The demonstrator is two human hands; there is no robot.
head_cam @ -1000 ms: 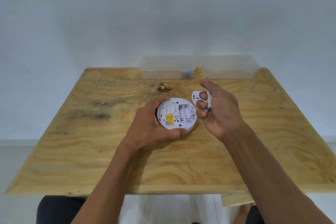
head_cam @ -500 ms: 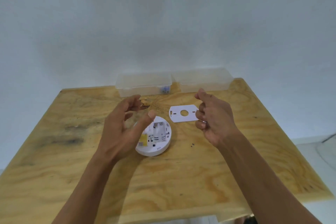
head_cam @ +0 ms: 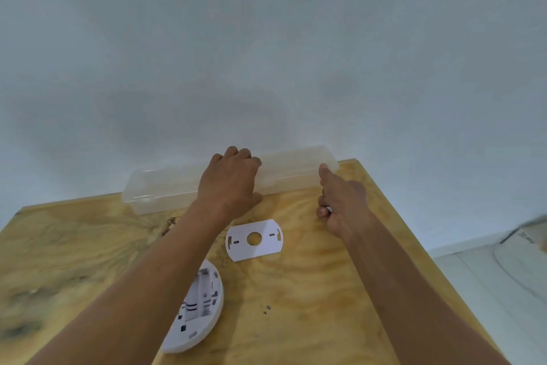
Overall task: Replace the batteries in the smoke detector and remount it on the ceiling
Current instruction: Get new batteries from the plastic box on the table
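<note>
The white round smoke detector lies on its face on the plywood table, its open battery bay up and partly hidden by my left forearm. The white mounting plate lies flat beyond it. My left hand rests with curled fingers on the clear plastic boxes at the table's back edge. My right hand hovers near the right box, index finger stretched out, other fingers curled around a small pale object that looks like a battery.
Two clear plastic boxes stand side by side against the white wall, the left box and the right box. The table's right edge drops to a pale floor. A dark knot marks the wood at the left.
My left hand has let go of the detector and reached forward to the boxes. My right hand has also moved forward. The view has tilted upward, so the detector sits lower in frame.
</note>
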